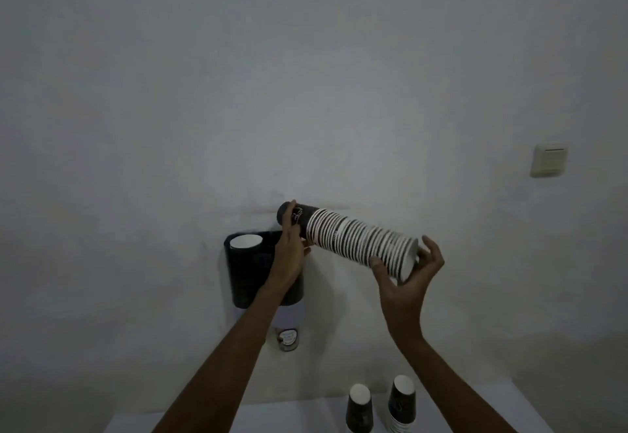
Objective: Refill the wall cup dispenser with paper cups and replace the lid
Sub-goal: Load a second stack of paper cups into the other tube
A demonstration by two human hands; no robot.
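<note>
A long stack of black paper cups with white rims [356, 240] lies nearly level in the air, its closed bottom end pointing up-left. My left hand [290, 245] grips that narrow end. My right hand [406, 269] cups the wide open end, fingers spread around it. Just below the left end, the black wall cup dispenser [244, 273] is fixed to the wall, its top uncovered. A white-rimmed cup [246, 241] shows in its left opening. One cup [288, 339] pokes out of the dispenser's bottom. My left forearm hides the right opening. No lid is in sight.
On a white table [306, 415] at the bottom stand two short stacks of upside-down black cups [359, 409] [401, 405]. A beige wall switch [548, 159] sits on the wall at the right. The wall is plain and pale.
</note>
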